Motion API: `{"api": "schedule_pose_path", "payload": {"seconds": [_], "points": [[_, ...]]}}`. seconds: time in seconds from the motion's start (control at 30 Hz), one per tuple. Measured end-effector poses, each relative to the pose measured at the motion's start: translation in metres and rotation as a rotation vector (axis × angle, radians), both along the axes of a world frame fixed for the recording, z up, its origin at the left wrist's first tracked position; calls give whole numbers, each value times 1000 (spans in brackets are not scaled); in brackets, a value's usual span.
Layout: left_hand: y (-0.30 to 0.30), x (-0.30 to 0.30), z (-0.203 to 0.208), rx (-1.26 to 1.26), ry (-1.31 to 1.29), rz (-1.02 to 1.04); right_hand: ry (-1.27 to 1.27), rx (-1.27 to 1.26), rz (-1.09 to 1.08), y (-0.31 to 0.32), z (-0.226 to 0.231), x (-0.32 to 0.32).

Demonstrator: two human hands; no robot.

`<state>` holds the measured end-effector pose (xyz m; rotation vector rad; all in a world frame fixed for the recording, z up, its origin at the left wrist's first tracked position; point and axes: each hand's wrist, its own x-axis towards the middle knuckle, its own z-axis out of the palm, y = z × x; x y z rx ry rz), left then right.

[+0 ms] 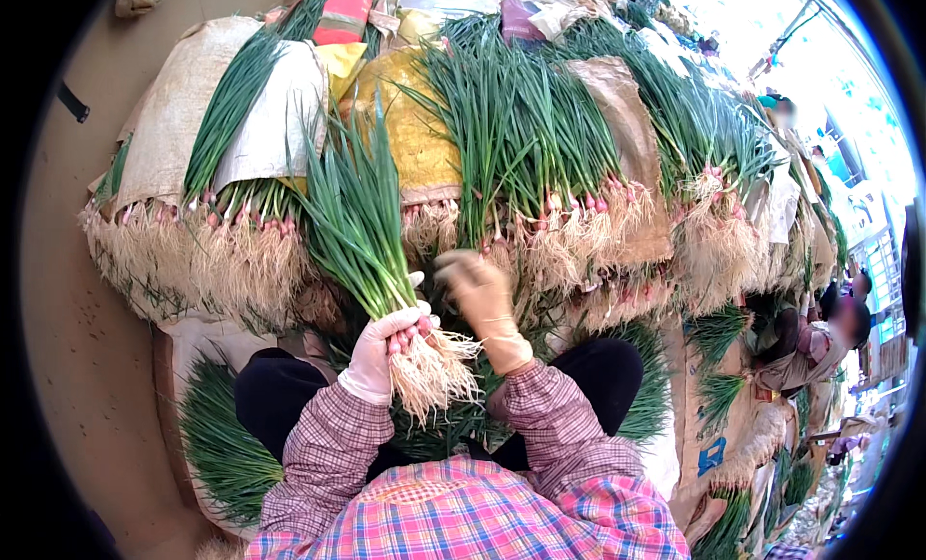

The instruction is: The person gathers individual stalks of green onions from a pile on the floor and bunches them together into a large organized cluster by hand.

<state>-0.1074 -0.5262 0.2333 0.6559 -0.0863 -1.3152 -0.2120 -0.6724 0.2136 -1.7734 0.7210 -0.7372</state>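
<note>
Nearest us, past the pink plaid garment (502,512), we have our two gloved hands: the left hand (371,355) is closed around one bunch of green onions (362,227), its leaves pointing up and away, its pink bulbs by our thumb and its pale roots hanging below. Our right hand (475,295) is blurred just right of the bunch; we cannot tell how its fingers stand. We sit between two leafy heaps, one left (224,439) and one right (644,377). Beyond the hands, onions lie stacked, roots toward us, too many for us to count. Over them we count four large sacks, draped flat as covers: beige (188,107), white (280,126), yellow (405,126) and brown (622,116). Farther right, we see a seated person (818,353).
</note>
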Motion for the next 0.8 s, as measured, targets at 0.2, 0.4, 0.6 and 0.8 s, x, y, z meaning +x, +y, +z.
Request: {"api": "schedule_pose_path", "payload": {"seconds": [0.2,0.4,0.6,0.8], "points": [[-10,2,6,-31,126,-32,539,-186,-261,-48,-34,-9],[-10,4,10,22,70,-50,-115,577,140,-33,18,-5],[-10,2,9,55,16,-23,397,-424,-401,-15,-43,-12],[-5,4,12,107,-34,-57,280,-532,-293,-8,-51,-9]]}}
